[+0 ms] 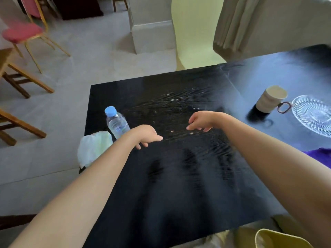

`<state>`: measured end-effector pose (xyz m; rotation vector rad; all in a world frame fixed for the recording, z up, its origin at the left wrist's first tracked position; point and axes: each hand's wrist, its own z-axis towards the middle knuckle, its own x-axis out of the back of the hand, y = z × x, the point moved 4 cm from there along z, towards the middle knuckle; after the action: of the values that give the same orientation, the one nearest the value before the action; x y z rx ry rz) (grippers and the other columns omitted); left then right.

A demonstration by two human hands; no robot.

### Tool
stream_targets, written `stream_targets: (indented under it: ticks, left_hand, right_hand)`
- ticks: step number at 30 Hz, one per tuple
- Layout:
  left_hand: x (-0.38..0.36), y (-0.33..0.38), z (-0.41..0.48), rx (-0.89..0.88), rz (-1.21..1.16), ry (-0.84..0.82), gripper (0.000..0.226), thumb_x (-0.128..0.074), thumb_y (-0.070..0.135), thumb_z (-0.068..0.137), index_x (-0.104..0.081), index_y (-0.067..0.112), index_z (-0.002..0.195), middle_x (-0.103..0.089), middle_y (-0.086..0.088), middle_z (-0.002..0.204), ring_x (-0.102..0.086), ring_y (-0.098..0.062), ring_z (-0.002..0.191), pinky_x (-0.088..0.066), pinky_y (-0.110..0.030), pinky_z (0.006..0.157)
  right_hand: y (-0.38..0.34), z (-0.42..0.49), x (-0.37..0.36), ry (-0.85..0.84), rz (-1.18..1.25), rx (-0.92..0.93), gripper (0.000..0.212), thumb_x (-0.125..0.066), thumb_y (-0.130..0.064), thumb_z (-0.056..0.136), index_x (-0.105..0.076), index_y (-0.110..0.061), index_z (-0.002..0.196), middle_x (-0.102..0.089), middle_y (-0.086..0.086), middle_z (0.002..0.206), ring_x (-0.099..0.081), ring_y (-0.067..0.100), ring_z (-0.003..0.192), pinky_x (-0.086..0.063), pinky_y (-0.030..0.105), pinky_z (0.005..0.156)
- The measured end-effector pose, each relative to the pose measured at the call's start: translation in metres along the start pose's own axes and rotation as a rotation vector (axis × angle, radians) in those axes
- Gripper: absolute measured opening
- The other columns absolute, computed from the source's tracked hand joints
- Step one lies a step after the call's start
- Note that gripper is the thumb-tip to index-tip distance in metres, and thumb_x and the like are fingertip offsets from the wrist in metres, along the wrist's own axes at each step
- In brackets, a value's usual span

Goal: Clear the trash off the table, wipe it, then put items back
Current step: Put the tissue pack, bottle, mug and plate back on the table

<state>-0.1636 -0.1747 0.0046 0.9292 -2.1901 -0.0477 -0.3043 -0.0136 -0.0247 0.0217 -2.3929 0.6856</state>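
The glossy black table [179,185] fills the frame's centre, scattered with pale crumbs [172,100]. Above it, 2 empty hands, left hand [146,134] and right hand [200,120], hang loosely open. At left: 1 clear plastic bottle [117,123], 1 crumpled white cloth [94,149]. At right: 1 ribbed mug [268,101], 1 cut-glass plate [313,115].

Two bare forearms, sleeveless to the frame edge; hands [146,135] [202,120] without rings or watch.
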Motion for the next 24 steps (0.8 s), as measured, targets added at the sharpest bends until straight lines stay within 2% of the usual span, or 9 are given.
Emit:
stream_targets:
  ticks: [4, 10, 13, 15, 16, 17, 19, 21, 24]
  left_hand:
    - [-0.01, 0.081, 0.017, -0.097, 0.029, -0.04, 0.044, -0.045, 0.038, 0.095, -0.051, 0.013, 0.13, -0.053, -0.007, 0.131, -0.061, -0.023, 0.109, -0.053, -0.041, 0.091]
    - [-0.028, 0.193, 0.05, -0.184, 0.084, -0.049, 0.042, -0.045, 0.038, 0.094, -0.053, 0.014, 0.128, -0.055, -0.007, 0.13, -0.062, -0.023, 0.108, -0.054, -0.04, 0.089]
    - [-0.043, 0.244, 0.068, -0.21, 0.107, -0.068, 0.041, -0.046, 0.039, 0.094, -0.053, 0.015, 0.127, -0.057, -0.007, 0.128, -0.062, -0.023, 0.108, -0.053, -0.039, 0.088]
    - [-0.055, 0.276, 0.081, -0.23, 0.143, -0.078, 0.041, -0.046, 0.038, 0.094, -0.053, 0.015, 0.127, -0.057, -0.006, 0.127, -0.062, -0.023, 0.108, -0.052, -0.038, 0.088]
    - [-0.061, 0.292, 0.087, -0.237, 0.161, -0.084, 0.041, -0.046, 0.038, 0.094, -0.053, 0.015, 0.127, -0.057, -0.006, 0.127, -0.062, -0.022, 0.108, -0.052, -0.038, 0.088]
    - [-0.067, 0.306, 0.094, -0.243, 0.171, -0.089, 0.041, -0.046, 0.037, 0.094, -0.053, 0.015, 0.127, -0.057, -0.005, 0.126, -0.062, -0.022, 0.107, -0.052, -0.038, 0.088]
    - [-0.08, 0.334, 0.106, -0.258, 0.165, -0.106, 0.041, -0.048, 0.037, 0.093, -0.054, 0.016, 0.127, -0.058, -0.005, 0.124, -0.062, -0.022, 0.107, -0.052, -0.037, 0.087]
    - [-0.092, 0.361, 0.118, -0.266, 0.164, -0.128, 0.04, -0.049, 0.038, 0.092, -0.054, 0.017, 0.125, -0.059, -0.004, 0.119, -0.062, -0.021, 0.106, -0.051, -0.035, 0.087]
    - [-0.11, 0.398, 0.137, -0.287, 0.164, -0.137, 0.038, -0.05, 0.039, 0.09, -0.056, 0.019, 0.121, -0.06, -0.005, 0.11, -0.06, -0.019, 0.096, -0.049, -0.033, 0.082]
  right_hand:
    - [0.058, -0.016, 0.039, 0.005, -0.008, -0.069, 0.045, -0.064, -0.031, 0.087, -0.051, -0.012, 0.125, -0.051, -0.004, 0.079, -0.052, 0.018, 0.086, -0.048, 0.026, 0.061]
    - [0.152, -0.027, 0.097, 0.051, 0.028, -0.136, 0.041, -0.062, -0.029, 0.089, -0.053, -0.011, 0.124, -0.056, 0.006, 0.102, -0.053, 0.021, 0.095, -0.05, 0.035, 0.079]
    - [0.201, -0.027, 0.122, 0.076, 0.035, -0.171, 0.014, -0.06, -0.028, 0.09, -0.058, -0.015, 0.093, -0.055, 0.006, 0.089, -0.053, 0.019, 0.084, -0.051, 0.032, 0.071]
    - [0.23, -0.028, 0.137, 0.087, 0.039, -0.187, 0.027, -0.057, -0.029, 0.091, -0.051, -0.018, 0.067, -0.05, 0.003, 0.075, -0.048, 0.016, 0.071, -0.049, 0.028, 0.065]
    - [0.245, -0.028, 0.143, 0.084, 0.034, -0.198, 0.03, -0.056, -0.03, 0.091, -0.049, -0.019, 0.064, -0.049, 0.003, 0.073, -0.047, 0.016, 0.07, -0.049, 0.028, 0.066]
    - [0.26, -0.028, 0.15, 0.081, 0.041, -0.205, 0.028, -0.055, -0.031, 0.091, -0.053, -0.018, 0.067, -0.051, 0.004, 0.075, -0.048, 0.016, 0.071, -0.05, 0.029, 0.068]
    - [0.291, -0.027, 0.16, 0.075, 0.057, -0.224, 0.022, -0.057, -0.031, 0.09, -0.062, -0.01, 0.092, -0.057, 0.01, 0.09, -0.053, 0.019, 0.081, -0.053, 0.033, 0.074]
    - [0.321, -0.027, 0.171, 0.074, 0.067, -0.249, 0.036, -0.058, -0.03, 0.09, -0.059, -0.004, 0.114, -0.057, 0.015, 0.102, -0.055, 0.023, 0.091, -0.053, 0.037, 0.081]
    - [0.361, -0.029, 0.185, 0.1, 0.094, -0.268, 0.037, -0.058, -0.028, 0.09, -0.06, -0.002, 0.116, -0.057, 0.014, 0.096, -0.054, 0.024, 0.088, -0.053, 0.039, 0.083]
